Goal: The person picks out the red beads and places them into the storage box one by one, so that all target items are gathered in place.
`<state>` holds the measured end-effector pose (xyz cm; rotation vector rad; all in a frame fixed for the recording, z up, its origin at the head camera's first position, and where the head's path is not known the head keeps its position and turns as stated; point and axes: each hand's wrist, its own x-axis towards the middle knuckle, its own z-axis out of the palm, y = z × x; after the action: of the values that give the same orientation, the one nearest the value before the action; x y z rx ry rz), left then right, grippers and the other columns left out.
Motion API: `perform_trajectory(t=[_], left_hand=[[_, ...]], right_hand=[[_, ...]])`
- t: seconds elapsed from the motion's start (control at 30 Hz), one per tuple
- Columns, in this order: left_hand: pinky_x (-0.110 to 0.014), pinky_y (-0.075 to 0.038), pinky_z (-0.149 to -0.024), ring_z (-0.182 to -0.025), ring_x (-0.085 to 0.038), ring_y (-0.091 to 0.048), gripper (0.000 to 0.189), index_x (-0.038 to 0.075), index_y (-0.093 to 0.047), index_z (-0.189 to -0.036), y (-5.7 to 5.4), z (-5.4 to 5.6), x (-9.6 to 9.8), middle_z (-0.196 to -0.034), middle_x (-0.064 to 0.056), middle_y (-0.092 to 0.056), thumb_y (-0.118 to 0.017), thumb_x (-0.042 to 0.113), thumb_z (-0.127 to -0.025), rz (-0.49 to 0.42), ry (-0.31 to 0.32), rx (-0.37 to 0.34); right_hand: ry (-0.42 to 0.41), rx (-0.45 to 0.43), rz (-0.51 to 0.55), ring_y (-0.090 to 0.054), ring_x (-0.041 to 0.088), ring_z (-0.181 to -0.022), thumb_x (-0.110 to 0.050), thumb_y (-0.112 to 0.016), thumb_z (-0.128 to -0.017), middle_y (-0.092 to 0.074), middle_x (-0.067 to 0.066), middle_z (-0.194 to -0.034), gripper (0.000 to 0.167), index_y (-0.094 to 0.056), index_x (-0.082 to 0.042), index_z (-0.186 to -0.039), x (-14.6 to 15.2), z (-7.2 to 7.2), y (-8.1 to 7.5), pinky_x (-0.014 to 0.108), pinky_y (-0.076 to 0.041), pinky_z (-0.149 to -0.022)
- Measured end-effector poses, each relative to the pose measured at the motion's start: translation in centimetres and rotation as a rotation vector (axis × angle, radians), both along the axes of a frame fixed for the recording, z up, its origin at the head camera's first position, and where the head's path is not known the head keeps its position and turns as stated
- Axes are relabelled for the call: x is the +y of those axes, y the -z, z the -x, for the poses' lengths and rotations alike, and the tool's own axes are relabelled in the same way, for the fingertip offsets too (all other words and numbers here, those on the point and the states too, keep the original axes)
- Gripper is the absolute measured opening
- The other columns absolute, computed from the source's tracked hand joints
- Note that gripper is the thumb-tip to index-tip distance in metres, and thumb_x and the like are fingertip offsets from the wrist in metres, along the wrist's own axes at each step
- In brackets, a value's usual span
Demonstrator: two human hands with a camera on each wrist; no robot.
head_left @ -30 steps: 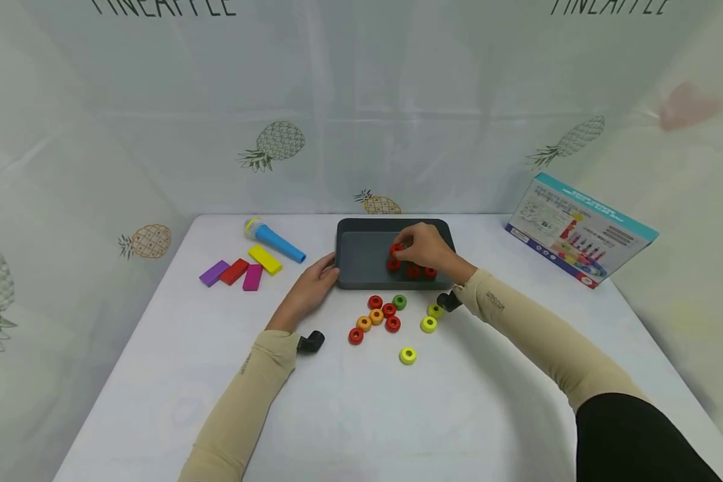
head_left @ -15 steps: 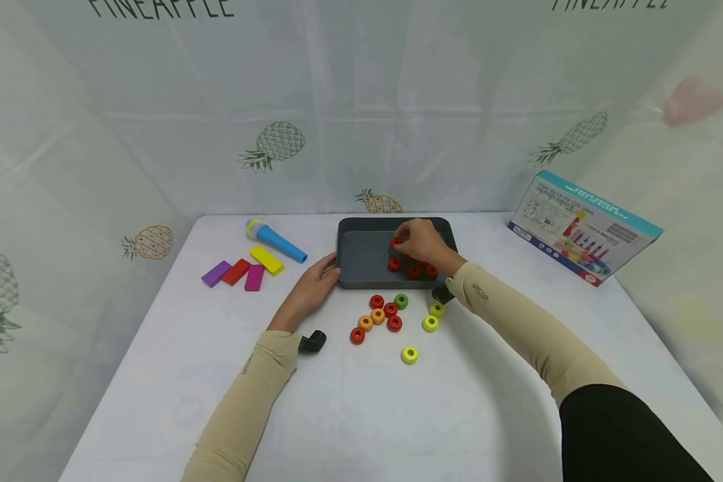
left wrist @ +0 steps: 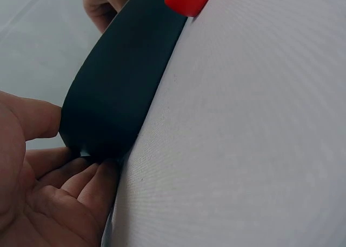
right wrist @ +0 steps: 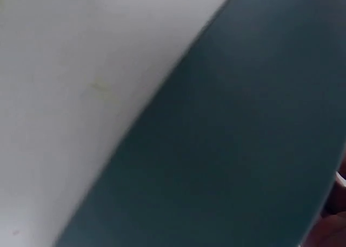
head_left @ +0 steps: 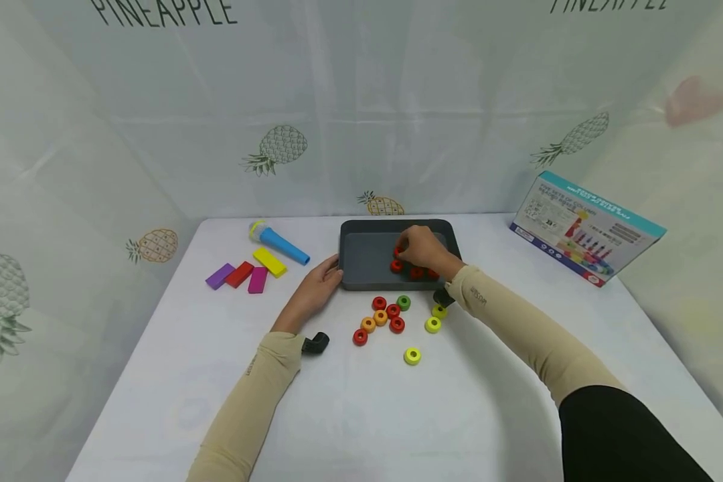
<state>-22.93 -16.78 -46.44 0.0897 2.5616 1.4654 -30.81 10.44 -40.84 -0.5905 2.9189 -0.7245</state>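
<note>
A dark grey tray [head_left: 361, 256] lies at the back of the table. My left hand [head_left: 321, 284] grips its front left corner; in the left wrist view the thumb [left wrist: 40, 118] is on the tray wall [left wrist: 121, 90], with the fingers bent against the end. Inside the tray, my right hand [head_left: 424, 248] pinches a small red ring [head_left: 398, 252], partly covered by the fingers. Several other red rings [head_left: 395, 266] lie below that hand on the tray floor. The right wrist view mostly holds the tray's outer wall [right wrist: 216, 139], with a bit of finger at the right edge.
In front of the tray lie loose rings: several red [head_left: 397, 325], orange [head_left: 368, 325], yellow-green [head_left: 412, 356] and one green [head_left: 404, 302]. Coloured blocks [head_left: 239, 274] and a blue toy microphone [head_left: 283, 244] are at the left. A printed box [head_left: 584, 231] stands back right.
My right hand dips slightly lower over the tray, the red ring still pinched. The left hand stays at the tray corner. The head view shifts slightly.
</note>
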Motion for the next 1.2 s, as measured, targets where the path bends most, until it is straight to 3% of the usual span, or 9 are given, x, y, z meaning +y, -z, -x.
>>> perform_trajectory(t=[0.1, 0.3, 0.47, 0.6, 0.73, 0.93, 1.07, 1.2], left_hand=[[-0.052, -0.025, -0.125, -0.151, -0.023, -0.037, 0.057, 0.032, -0.031, -0.16, 0.2, 0.0, 0.1, -0.162, 0.0, -0.041, -0.048, 0.043, -0.106, 0.014, 0.003, 0.003], [-0.051, -0.026, -0.125, -0.152, -0.024, -0.035, 0.058, 0.03, -0.03, -0.16, -0.5, 0.2, 0.0, -0.163, -0.002, -0.04, -0.047, 0.043, -0.107, 0.032, 0.001, 0.022], [-0.053, -0.025, -0.125, -0.153, -0.024, -0.034, 0.058, 0.032, -0.029, -0.16, -0.6, 0.1, -0.1, -0.163, -0.001, -0.038, -0.047, 0.044, -0.106, 0.035, -0.008, 0.012], [-0.052, -0.024, -0.126, -0.152, -0.024, -0.034, 0.058, 0.032, -0.03, -0.16, -0.6, 0.1, -0.1, -0.163, -0.001, -0.039, -0.047, 0.044, -0.106, 0.016, -0.011, 0.015], [-0.051, -0.024, -0.126, -0.152, -0.022, -0.034, 0.057, 0.032, -0.03, -0.16, -0.6, 0.0, 0.2, -0.163, 0.0, -0.038, -0.047, 0.044, -0.106, 0.008, -0.006, 0.006], [-0.053, -0.027, -0.125, -0.151, -0.025, -0.036, 0.058, 0.03, -0.031, -0.16, -1.0, 0.2, 0.4, -0.163, -0.002, -0.04, -0.047, 0.043, -0.106, 0.038, -0.005, 0.026], [-0.053, -0.025, -0.125, -0.152, -0.024, -0.034, 0.057, 0.032, -0.03, -0.16, -1.0, 0.1, 0.2, -0.163, -0.001, -0.039, -0.047, 0.043, -0.106, 0.034, -0.018, 0.002], [-0.054, -0.023, -0.126, -0.154, -0.025, -0.03, 0.057, 0.033, -0.03, -0.16, -0.8, -0.3, 0.3, -0.164, 0.0, -0.036, -0.047, 0.042, -0.106, 0.025, -0.012, -0.017]], right_hand=[[-0.004, -0.013, -0.006, -0.069, 0.028, -0.099, -0.013, -0.078, -0.088, -0.075, 0.015, -0.109, 0.025, -0.075, -0.001, -0.111, 0.1, -0.1, 0.0, 0.043, -0.058, -0.086], [0.004, -0.01, 0.021, -0.065, 0.033, -0.114, -0.012, -0.077, -0.088, -0.07, 0.02, -0.124, 0.038, -0.07, 0.004, -0.122, 0.4, 0.3, -2.0, 0.047, -0.055, -0.097], [-0.031, 0.014, 0.053, -0.065, 0.032, -0.115, -0.013, -0.076, -0.089, -0.069, 0.02, -0.125, 0.039, -0.069, 0.004, -0.123, 0.2, -0.7, -3.2, 0.047, -0.055, -0.099], [-0.092, 0.035, 0.067, -0.067, 0.027, -0.1, -0.013, -0.077, -0.088, -0.073, 0.017, -0.114, 0.031, -0.073, 0.001, -0.115, -0.2, -2.6, -3.8, 0.042, -0.057, -0.089], [-0.218, 0.035, 0.056, -0.067, 0.018, -0.085, -0.013, -0.081, -0.084, -0.074, 0.009, -0.095, 0.017, -0.076, -0.004, -0.098, -0.5, -5.7, -4.0, 0.034, -0.058, -0.079], [-0.338, -0.07, 0.01, -0.065, 0.016, -0.084, -0.014, -0.085, -0.08, -0.073, 0.003, -0.092, 0.017, -0.075, -0.008, -0.093, -0.4, -10.0, -3.0, 0.026, -0.057, -0.075], [-0.336, -0.099, -0.031, -0.066, 0.02, -0.088, -0.016, -0.088, -0.078, -0.075, 0.004, -0.094, 0.024, -0.076, -0.006, -0.097, -0.3, -11.4, -2.1, 0.026, -0.057, -0.076], [-0.334, -0.097, -0.071, -0.063, 0.013, -0.084, -0.018, -0.09, -0.076, -0.074, 0.0, -0.093, 0.026, -0.076, -0.008, -0.097, 0.0, -11.9, -1.0, 0.023, -0.056, -0.075]])
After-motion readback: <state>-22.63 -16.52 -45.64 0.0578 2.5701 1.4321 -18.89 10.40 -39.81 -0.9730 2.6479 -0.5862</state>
